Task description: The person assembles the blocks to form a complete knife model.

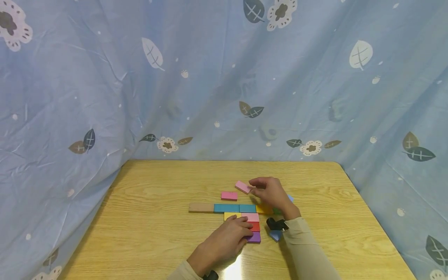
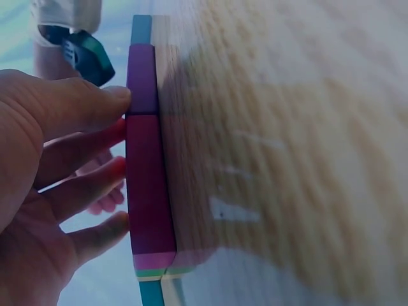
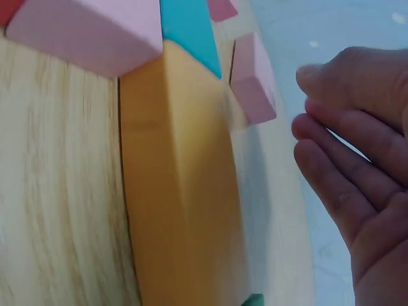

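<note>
My left hand (image 1: 225,238) lies over the near stack of flat wooden blocks, its fingertips on the red block (image 1: 256,227) and the purple block (image 1: 255,237). Behind these sit a yellow block (image 1: 231,215) and a light pink block (image 1: 250,217), against a row with teal blocks (image 1: 226,208) and an orange block (image 1: 263,210). My right hand (image 1: 274,192) hovers past that row, fingers extended and holding nothing. Its fingertips are near a loose pale pink block (image 1: 242,187); in the right wrist view a gap shows between fingers and block (image 3: 254,80).
A darker pink block (image 1: 229,196) lies behind the row, whose left end is a tan block (image 1: 201,208). Near my right wrist is a blue block (image 1: 275,235), and another blue piece (image 1: 290,198) is partly hidden behind that hand. A patterned curtain (image 1: 210,97) hangs around the table (image 1: 147,233).
</note>
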Demonstrator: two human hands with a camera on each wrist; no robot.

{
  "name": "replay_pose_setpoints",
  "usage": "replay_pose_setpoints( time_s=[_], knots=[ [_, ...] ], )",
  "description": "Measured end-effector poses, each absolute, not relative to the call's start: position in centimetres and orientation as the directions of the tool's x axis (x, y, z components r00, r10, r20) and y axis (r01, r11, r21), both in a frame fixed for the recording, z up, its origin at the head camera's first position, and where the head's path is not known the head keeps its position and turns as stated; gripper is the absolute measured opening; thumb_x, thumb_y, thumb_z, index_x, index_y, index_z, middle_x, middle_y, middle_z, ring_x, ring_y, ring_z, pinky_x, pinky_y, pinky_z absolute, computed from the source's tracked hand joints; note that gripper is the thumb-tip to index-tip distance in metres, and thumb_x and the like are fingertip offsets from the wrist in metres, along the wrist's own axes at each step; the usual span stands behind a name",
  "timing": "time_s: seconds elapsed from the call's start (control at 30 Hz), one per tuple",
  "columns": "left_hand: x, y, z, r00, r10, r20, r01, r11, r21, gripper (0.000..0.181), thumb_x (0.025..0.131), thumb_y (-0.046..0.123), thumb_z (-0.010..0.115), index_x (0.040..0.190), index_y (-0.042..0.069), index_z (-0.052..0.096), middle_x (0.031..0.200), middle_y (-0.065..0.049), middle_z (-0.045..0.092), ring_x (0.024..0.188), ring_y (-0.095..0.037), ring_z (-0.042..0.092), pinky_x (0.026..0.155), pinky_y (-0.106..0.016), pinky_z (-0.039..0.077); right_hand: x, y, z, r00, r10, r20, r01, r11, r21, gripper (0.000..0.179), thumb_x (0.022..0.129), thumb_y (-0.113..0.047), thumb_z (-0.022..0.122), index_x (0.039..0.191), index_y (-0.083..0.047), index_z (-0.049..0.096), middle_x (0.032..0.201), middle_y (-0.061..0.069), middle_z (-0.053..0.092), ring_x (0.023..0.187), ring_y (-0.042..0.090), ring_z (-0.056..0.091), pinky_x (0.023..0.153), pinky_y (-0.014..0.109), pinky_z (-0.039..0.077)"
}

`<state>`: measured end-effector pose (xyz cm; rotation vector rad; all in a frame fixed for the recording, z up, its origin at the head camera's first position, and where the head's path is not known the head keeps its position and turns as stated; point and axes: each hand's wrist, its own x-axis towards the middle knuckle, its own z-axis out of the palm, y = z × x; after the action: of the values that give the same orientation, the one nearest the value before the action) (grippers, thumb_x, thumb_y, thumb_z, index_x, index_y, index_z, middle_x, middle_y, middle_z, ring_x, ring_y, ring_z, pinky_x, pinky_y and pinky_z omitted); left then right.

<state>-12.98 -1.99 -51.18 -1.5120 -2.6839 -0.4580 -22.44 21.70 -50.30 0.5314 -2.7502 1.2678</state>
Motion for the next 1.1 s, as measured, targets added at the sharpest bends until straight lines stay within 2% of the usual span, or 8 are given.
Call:
replay_pose_setpoints(
  time_s=[0.33, 0.5, 0.73, 0.97, 1.1],
  knots=[
    [-12.7, -1.9, -50.7, -0.587, 0.807, 0.065, 0.777, 0.54, 0.322, 0.024, 0.104, 0.017, 0.074, 0.126, 0.022, 0.083, 0.144, 0.007, 0.073, 0.146, -0.019, 0.061, 0.122, -0.054, 0.051, -23.6, 21.0, -51.4, -0.956, -0.254, 0.148, -0.275, 0.592, -0.757, 0.039, 0.09, -0.005, 0.089, 0.126, 0.002, 0.079, 0.12, 0.015, 0.082, 0.106, 0.029, 0.082, 0.096, 0.046, 0.067],
    [-12.7, -1.9, -50.7, -0.585, 0.808, 0.071, 0.781, 0.536, 0.321, 0.023, 0.104, 0.016, 0.074, 0.125, 0.022, 0.083, 0.144, 0.007, 0.073, 0.146, -0.02, 0.061, 0.123, -0.054, 0.051, -23.8, 20.5, -51.7, -0.962, -0.232, 0.145, -0.258, 0.598, -0.759, 0.038, 0.088, -0.003, 0.091, 0.124, 0.0, 0.08, 0.117, 0.013, 0.083, 0.102, 0.026, 0.082, 0.094, 0.046, 0.068],
    [-12.7, -1.9, -50.8, -0.579, 0.811, 0.086, 0.788, 0.529, 0.315, 0.023, 0.104, 0.016, 0.073, 0.124, 0.022, 0.083, 0.144, 0.007, 0.073, 0.146, -0.021, 0.061, 0.122, -0.053, 0.051, -23.6, 20.7, -51.9, -0.959, -0.195, 0.204, -0.282, 0.65, -0.706, 0.033, 0.09, 0.0, 0.087, 0.122, -0.002, 0.081, 0.115, 0.011, 0.083, 0.101, 0.026, 0.081, 0.093, 0.046, 0.068],
    [-12.6, -1.9, -50.8, -0.577, 0.81, 0.102, 0.795, 0.528, 0.299, 0.023, 0.104, 0.015, 0.074, 0.123, 0.022, 0.083, 0.142, 0.006, 0.074, 0.144, -0.021, 0.063, 0.121, -0.053, 0.053, -21.6, 22.7, -51.0, -0.942, -0.176, 0.287, -0.334, 0.591, -0.734, 0.032, 0.094, 0.001, 0.083, 0.126, 0.001, 0.079, 0.12, 0.014, 0.082, 0.112, 0.035, 0.08, 0.098, 0.048, 0.066],
    [-12.7, -1.9, -50.9, -0.562, 0.813, 0.152, 0.815, 0.512, 0.271, 0.022, 0.103, 0.013, 0.075, 0.12, 0.021, 0.084, 0.139, 0.004, 0.076, 0.14, -0.023, 0.067, 0.117, -0.053, 0.056, -19.0, 24.6, -50.1, -0.935, -0.138, 0.325, -0.345, 0.558, -0.755, 0.03, 0.096, 0.002, 0.082, 0.126, 0.002, 0.079, 0.121, 0.014, 0.082, 0.113, 0.034, 0.08, 0.098, 0.037, 0.067]
  ],
)
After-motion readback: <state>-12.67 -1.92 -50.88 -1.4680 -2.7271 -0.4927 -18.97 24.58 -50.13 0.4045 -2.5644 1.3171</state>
